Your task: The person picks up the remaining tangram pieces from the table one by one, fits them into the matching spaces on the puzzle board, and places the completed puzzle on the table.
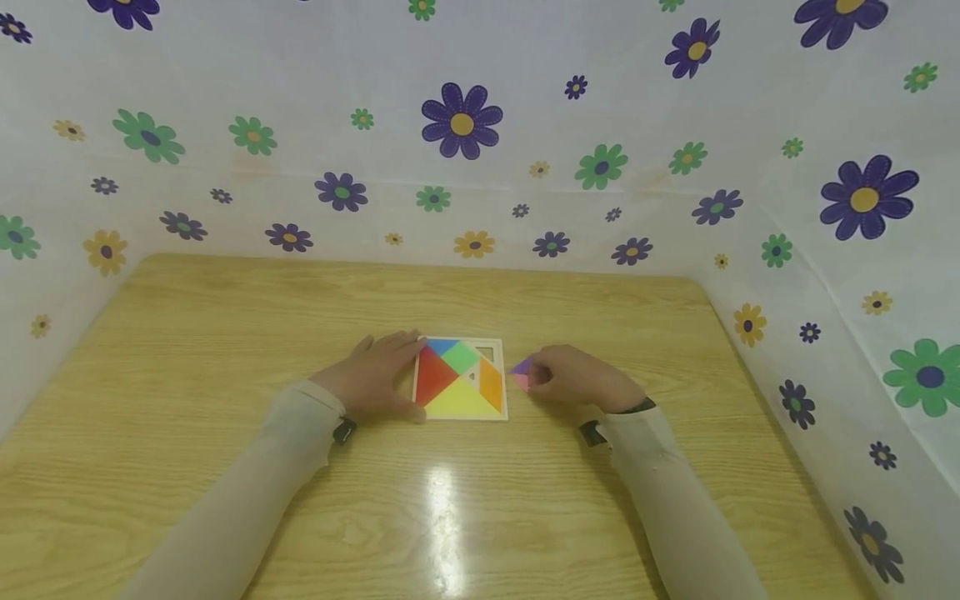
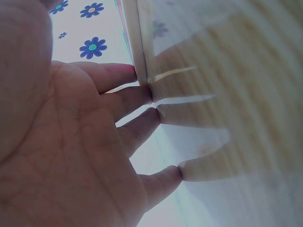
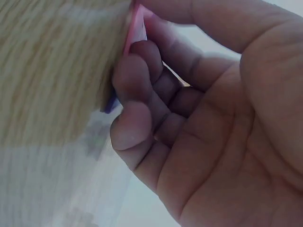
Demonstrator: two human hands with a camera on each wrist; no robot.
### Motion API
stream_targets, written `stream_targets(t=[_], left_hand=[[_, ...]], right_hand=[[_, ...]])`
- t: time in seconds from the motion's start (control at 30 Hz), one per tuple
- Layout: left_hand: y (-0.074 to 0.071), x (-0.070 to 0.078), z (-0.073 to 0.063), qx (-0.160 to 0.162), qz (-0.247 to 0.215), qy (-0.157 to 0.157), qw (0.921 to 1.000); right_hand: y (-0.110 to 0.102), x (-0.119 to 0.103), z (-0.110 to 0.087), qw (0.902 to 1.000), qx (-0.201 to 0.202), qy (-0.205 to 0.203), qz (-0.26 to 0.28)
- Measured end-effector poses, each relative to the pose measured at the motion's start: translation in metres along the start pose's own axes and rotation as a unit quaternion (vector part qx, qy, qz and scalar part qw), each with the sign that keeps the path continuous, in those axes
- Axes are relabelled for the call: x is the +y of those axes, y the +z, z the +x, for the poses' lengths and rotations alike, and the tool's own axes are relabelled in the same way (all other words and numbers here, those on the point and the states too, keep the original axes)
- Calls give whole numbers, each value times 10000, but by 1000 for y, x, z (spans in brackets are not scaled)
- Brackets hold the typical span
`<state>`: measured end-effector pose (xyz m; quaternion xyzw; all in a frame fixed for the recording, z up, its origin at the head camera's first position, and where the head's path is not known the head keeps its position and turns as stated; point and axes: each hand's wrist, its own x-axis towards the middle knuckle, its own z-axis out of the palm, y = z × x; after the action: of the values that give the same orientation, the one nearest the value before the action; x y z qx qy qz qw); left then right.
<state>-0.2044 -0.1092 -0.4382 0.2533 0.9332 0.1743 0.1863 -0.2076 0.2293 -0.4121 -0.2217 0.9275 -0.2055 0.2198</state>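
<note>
Two small pieces in your right fingers, just right of the board

Nearest you, your left sleeve (image 1: 247, 483) and right sleeve (image 1: 682, 500) run forward and inward, so your hands face each other across the work. Your right hand (image 1: 585, 375) has its thumb and fingers curled on the purple piece (image 1: 520, 366) and the pink piece (image 1: 521, 382), which sit together; you can't tell from here which one takes the squeeze, or whether either is off the table. Their visible tip points left, at the board (image 1: 480, 341), just beside its right rim. Your fingers cover the rest, so their long axis can't be read. The right hand is the nearer one to them, with its knuckles up and its palm turned inward.

Your left hand (image 1: 375, 379) grasps nothing: its fingers lie loosely extended against the board's left edge, thumb at the near corner. From your right fingertips, the small gap (image 1: 472, 377) lies left, past the orange piece (image 1: 491, 385); the larger recess (image 1: 487, 353) lies left and farther out, in the board's far right corner.

Beyond, the wooden table (image 1: 337, 292) runs back to the flowered cloth (image 1: 525, 50).
</note>
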Motion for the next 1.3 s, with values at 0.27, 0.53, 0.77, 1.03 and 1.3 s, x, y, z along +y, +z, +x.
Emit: stream_targets(t=[0.27, 0.53, 0.77, 1.03, 1.3], left_hand=[[-1, 1, -2, -14, -23, 29, 10000], [-1, 2, -1, 22, -17, 41, 10000], [-2, 2, -2, 0, -1, 5, 10000], [0, 1, 0, -6, -16, 4, 10000], [0, 1, -2, -11, -32, -9, 10000]], right_hand=[[2, -2, 1, 9998, 167, 72, -67], [1, -1, 3, 9993, 318, 205, -66], [0, -1, 1, 9988, 399, 137, -247], [0, 3, 0, 9989, 388, 260, 8], [0, 1, -3, 9983, 423, 404, 44]])
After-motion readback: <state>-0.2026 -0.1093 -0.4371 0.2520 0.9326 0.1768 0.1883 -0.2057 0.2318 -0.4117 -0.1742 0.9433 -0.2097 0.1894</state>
